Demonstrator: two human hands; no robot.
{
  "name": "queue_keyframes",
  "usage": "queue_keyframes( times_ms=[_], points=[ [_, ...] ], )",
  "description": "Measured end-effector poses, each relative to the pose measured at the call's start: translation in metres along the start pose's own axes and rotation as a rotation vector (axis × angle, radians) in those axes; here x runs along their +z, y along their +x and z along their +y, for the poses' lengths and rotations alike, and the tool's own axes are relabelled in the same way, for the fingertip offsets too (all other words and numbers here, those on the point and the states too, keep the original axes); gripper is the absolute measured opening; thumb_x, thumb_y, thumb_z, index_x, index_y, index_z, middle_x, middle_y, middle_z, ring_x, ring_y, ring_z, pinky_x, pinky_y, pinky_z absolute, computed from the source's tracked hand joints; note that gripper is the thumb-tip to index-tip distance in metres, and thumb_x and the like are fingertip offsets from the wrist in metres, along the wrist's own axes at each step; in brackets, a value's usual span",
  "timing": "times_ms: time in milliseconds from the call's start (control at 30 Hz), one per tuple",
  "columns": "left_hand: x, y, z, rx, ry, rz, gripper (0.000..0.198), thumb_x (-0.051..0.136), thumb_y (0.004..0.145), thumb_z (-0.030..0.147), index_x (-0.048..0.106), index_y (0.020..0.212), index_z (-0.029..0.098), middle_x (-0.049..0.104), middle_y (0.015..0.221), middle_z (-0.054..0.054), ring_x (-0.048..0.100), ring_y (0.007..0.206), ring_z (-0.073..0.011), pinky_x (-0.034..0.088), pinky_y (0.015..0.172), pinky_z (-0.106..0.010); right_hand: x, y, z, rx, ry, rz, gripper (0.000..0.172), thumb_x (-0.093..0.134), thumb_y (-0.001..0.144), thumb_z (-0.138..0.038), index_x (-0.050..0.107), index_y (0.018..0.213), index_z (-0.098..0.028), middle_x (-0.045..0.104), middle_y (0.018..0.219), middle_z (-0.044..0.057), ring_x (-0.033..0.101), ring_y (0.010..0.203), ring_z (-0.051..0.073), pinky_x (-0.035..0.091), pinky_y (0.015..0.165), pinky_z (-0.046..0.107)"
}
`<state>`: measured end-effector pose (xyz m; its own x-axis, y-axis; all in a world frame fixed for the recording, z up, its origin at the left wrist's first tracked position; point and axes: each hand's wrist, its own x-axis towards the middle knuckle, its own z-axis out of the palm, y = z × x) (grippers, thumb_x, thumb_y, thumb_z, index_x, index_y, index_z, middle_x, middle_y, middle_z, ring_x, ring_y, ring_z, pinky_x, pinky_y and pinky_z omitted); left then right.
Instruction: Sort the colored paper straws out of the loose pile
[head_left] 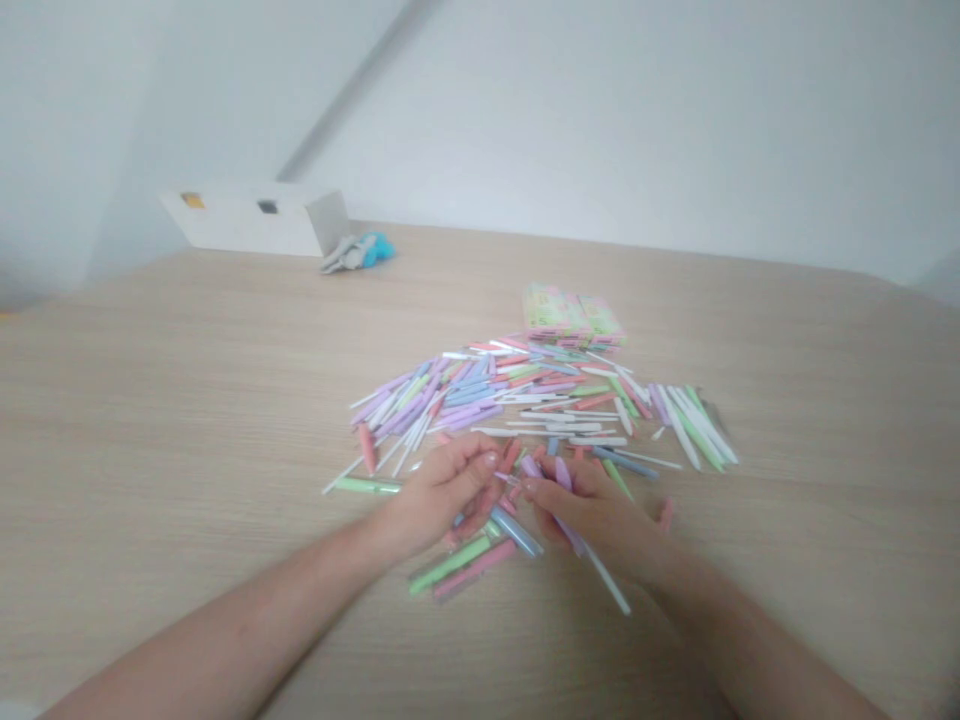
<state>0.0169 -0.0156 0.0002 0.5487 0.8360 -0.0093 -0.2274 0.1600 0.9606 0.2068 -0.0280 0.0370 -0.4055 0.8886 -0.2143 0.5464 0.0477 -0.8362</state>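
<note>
My left hand [456, 488] is closed in a pinch on a small, thin piece that is too blurred to name. Just right of it, my right hand [600, 505] is closed around purple pen parts [564, 476]. A thin white stick, like a pen refill [609, 580], juts out below the right hand. The fingertips of both hands nearly meet. Between and below them lie a blue pen part [517, 530], a light green one [448, 565] and a pink one [475, 570]. Fingers hide part of what each hand holds.
Behind the hands spreads a wide pile of pastel pen parts and white sticks [480, 390]. Stacked pink and green packets [572, 314] stand beyond it. A white box [255, 222] and grey-blue gloves [358, 252] sit at the back left, near the wall.
</note>
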Motion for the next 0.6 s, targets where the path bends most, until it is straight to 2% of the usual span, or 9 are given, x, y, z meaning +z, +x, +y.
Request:
queue_keyframes(
  times_ms=[300,433,500,600],
  points=[
    [0.005,-0.005,0.002,0.058,0.140,-0.036,0.023,0.041,0.093,0.040,0.045,0.091,0.017,0.043,0.051,0.008,0.032,0.036,-0.0035,0.024,0.035,-0.013,0.002,-0.002,0.004,0.102,-0.084,0.008,0.056,0.041,0.086,-0.057,0.049,0.048,-0.017,0.046,0.042,-0.002,0.043,0.041,0.009,0.030,0.047,0.024],
    [0.011,-0.009,0.005,0.062,0.161,-0.054,0.024,0.038,0.094,0.040,0.045,0.097,0.017,0.043,0.061,0.006,0.033,0.044,-0.0036,0.027,0.039,-0.013,0.008,0.000,0.009,0.069,0.037,0.023,0.050,0.044,0.087,-0.049,0.048,0.048,-0.018,0.053,0.047,0.000,0.045,0.044,0.010,0.030,0.047,0.025],
    [0.012,-0.009,0.006,0.058,0.122,-0.072,0.025,0.038,0.094,0.040,0.046,0.101,0.017,0.046,0.066,0.005,0.034,0.045,-0.0032,0.027,0.038,-0.013,0.009,0.001,0.006,0.026,0.107,0.015,0.048,0.044,0.089,-0.044,0.047,0.048,-0.018,0.051,0.046,0.000,0.044,0.044,0.010,0.031,0.047,0.025],
    [0.008,-0.007,0.005,0.047,0.020,-0.080,0.027,0.040,0.094,0.038,0.048,0.108,0.017,0.054,0.077,0.000,0.041,0.046,-0.0038,0.027,0.036,-0.014,0.006,0.003,-0.001,0.040,0.125,0.041,0.044,0.044,0.089,-0.042,0.046,0.052,-0.018,0.047,0.045,-0.002,0.039,0.041,0.008,0.028,0.045,0.024]
  ],
)
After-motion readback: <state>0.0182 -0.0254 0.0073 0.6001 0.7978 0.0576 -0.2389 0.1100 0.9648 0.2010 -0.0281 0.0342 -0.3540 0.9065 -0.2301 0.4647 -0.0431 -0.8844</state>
